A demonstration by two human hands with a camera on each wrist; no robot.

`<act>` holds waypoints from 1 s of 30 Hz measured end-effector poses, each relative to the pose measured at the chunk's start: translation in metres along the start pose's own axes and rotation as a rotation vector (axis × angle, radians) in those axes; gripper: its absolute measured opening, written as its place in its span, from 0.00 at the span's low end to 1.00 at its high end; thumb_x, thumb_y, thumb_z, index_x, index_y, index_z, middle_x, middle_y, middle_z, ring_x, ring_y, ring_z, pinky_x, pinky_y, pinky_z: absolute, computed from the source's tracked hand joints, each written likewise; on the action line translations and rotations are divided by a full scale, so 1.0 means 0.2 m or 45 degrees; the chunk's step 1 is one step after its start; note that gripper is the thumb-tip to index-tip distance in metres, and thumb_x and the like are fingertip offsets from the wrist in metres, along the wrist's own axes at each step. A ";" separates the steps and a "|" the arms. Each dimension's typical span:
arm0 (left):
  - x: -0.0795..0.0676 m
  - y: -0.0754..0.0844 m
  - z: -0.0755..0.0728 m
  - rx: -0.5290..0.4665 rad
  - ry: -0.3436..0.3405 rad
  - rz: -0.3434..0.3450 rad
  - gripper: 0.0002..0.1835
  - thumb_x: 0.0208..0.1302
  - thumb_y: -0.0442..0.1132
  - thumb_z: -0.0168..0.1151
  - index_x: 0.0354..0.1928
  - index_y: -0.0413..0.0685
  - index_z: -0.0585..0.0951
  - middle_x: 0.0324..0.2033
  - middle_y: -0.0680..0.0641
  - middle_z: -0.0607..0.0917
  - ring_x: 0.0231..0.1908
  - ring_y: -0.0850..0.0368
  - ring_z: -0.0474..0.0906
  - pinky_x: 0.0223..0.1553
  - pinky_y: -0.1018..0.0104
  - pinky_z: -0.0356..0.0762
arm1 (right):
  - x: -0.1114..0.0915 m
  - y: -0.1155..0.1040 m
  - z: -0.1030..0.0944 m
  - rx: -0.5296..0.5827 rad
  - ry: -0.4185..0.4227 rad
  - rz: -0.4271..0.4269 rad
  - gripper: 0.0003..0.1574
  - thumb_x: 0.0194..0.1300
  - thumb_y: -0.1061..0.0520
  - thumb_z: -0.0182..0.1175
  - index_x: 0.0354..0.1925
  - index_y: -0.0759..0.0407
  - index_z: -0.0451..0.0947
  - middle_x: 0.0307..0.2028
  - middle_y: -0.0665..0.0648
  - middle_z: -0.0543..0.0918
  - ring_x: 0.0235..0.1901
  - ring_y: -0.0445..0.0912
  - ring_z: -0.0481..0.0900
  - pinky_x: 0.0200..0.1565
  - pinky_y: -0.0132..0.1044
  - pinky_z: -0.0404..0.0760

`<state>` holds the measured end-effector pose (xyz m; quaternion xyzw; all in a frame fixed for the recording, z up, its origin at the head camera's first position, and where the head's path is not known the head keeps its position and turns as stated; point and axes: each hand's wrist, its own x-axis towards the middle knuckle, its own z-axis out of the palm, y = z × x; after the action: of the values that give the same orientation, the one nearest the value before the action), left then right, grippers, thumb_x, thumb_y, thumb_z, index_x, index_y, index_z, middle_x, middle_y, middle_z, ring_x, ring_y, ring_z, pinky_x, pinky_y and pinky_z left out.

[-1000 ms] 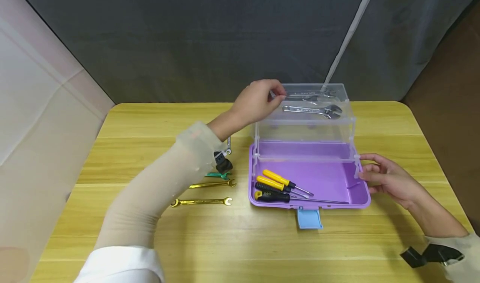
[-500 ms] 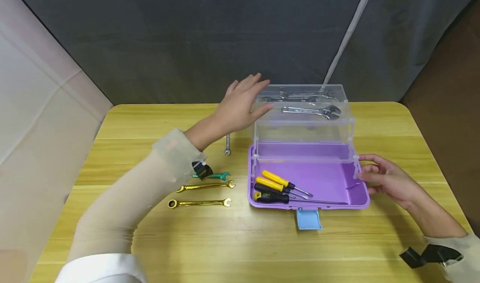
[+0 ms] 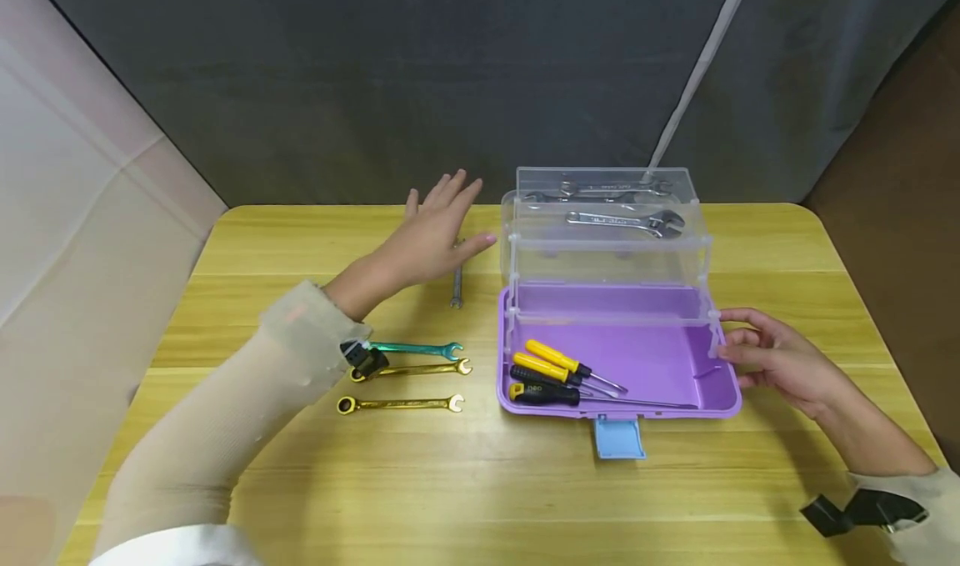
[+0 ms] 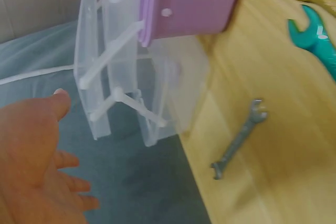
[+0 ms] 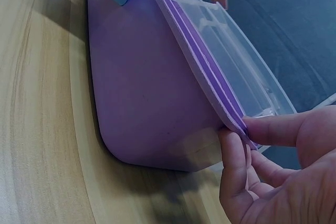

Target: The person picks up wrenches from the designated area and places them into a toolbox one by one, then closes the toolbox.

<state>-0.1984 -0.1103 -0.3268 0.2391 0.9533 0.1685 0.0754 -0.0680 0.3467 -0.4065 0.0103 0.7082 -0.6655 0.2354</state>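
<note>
One small silver wrench (image 3: 457, 287) lies near the back edge of the bench (image 3: 480, 508), pointing front to back beneath my nearer left hand (image 3: 422, 245), fingers spread and empty, while my right hand (image 3: 783, 362) pinches the purple box (image 3: 652, 362) by its rim.

Wood-grain table (image 3: 480, 508); dark grey curtain (image 3: 375, 74) far (white strip (image 3: 704, 57) slanting, right of centre); pale sheet (image 3: 75, 182) left; brown panel (image 3: 896, 174) right.

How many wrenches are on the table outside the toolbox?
4: a silver wrench partly behind the left hand; nearer the person, a green wrench, a gold wrench and a second gold wrench. The left arm may hide others.
</note>
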 end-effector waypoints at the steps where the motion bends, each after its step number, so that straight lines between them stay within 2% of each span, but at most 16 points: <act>1: -0.01 -0.01 0.01 -0.001 -0.007 -0.006 0.45 0.75 0.61 0.54 0.81 0.43 0.50 0.80 0.37 0.45 0.79 0.40 0.37 0.72 0.30 0.30 | 0.00 0.00 0.00 0.002 0.002 0.004 0.27 0.72 0.71 0.55 0.55 0.39 0.75 0.36 0.50 0.81 0.36 0.44 0.82 0.33 0.39 0.83; 9: -0.07 -0.09 0.10 -0.041 -0.072 -0.075 0.45 0.76 0.61 0.52 0.80 0.40 0.50 0.80 0.36 0.44 0.79 0.39 0.38 0.72 0.31 0.32 | 0.00 -0.01 0.00 0.012 0.013 0.019 0.27 0.72 0.71 0.56 0.54 0.39 0.75 0.36 0.51 0.81 0.36 0.44 0.82 0.33 0.38 0.83; 14: -0.09 -0.14 0.17 -0.047 -0.107 -0.134 0.44 0.76 0.59 0.53 0.79 0.37 0.52 0.79 0.33 0.47 0.78 0.38 0.41 0.72 0.30 0.36 | 0.00 -0.01 0.00 0.000 0.017 0.024 0.27 0.72 0.71 0.56 0.54 0.38 0.75 0.37 0.50 0.82 0.36 0.44 0.82 0.33 0.38 0.82; 21: -0.09 -0.18 0.30 -0.039 -0.236 -0.198 0.43 0.77 0.57 0.52 0.79 0.36 0.50 0.78 0.30 0.49 0.77 0.34 0.42 0.73 0.32 0.38 | -0.01 0.00 0.00 0.006 -0.001 0.013 0.27 0.73 0.71 0.54 0.55 0.39 0.75 0.38 0.50 0.83 0.37 0.44 0.83 0.34 0.38 0.83; 26: -0.10 -0.21 0.38 -0.034 -0.199 -0.200 0.45 0.76 0.56 0.54 0.79 0.33 0.51 0.76 0.28 0.52 0.77 0.33 0.43 0.73 0.34 0.44 | -0.01 0.00 0.00 0.003 0.007 0.013 0.27 0.73 0.71 0.54 0.55 0.39 0.74 0.38 0.50 0.83 0.36 0.44 0.83 0.34 0.38 0.83; 30: -0.10 -0.21 0.40 -0.034 -0.183 -0.214 0.44 0.74 0.53 0.59 0.77 0.32 0.54 0.76 0.27 0.52 0.77 0.31 0.43 0.74 0.36 0.45 | 0.00 0.00 0.00 0.009 0.007 0.008 0.27 0.73 0.71 0.55 0.55 0.39 0.75 0.38 0.50 0.82 0.36 0.44 0.82 0.33 0.38 0.83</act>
<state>-0.1814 -0.1322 -0.4149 0.1687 0.9598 0.1568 0.1605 -0.0672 0.3471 -0.4067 0.0153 0.7065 -0.6673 0.2353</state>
